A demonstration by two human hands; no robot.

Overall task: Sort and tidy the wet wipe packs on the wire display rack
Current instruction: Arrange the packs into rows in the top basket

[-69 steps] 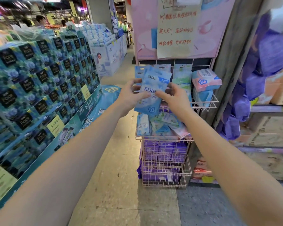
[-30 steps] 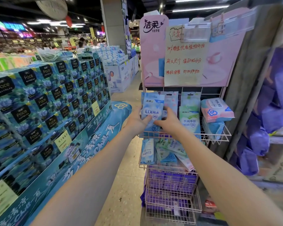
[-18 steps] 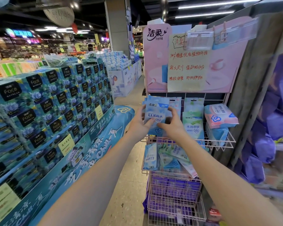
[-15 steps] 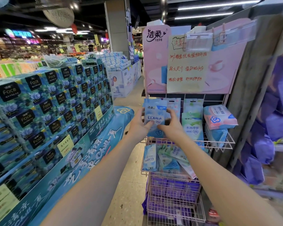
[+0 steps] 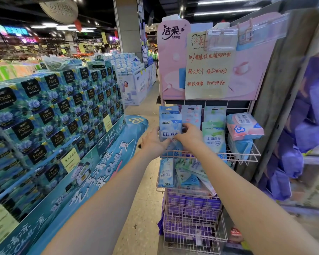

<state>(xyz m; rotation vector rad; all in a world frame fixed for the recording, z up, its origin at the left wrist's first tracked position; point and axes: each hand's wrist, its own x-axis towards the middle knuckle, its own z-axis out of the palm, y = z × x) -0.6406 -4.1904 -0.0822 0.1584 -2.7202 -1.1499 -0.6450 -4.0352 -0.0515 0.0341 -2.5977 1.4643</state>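
Both hands hold one blue wipe pack (image 5: 170,128) upright, low in the left end of the top basket (image 5: 247,154) of the wire rack. The left hand (image 5: 152,142) grips its left edge and the right hand (image 5: 189,138) grips its right edge, with the fingers (image 5: 187,126) curled over the side of the pack. I think it is held from two sides so that it goes in straight, face to the front, and makes one row with the second blue pack (image 5: 168,109) just behind the fingers.

In the same basket, pale pink packs (image 5: 191,113) stand behind the right fingers. Green packs (image 5: 214,138) stand just to the right of them. Further right, a thick pink pack (image 5: 244,127) lies flat on a thick blue one (image 5: 239,148), probably because these two are too fat to stand.

Below the fingers, the middle basket (image 5: 160,188) holds mixed packs (image 5: 187,173), blue and green, which lean across each other, so this part looks not yet sorted. Under it, the lower baskets carry purple packs (image 5: 193,205).
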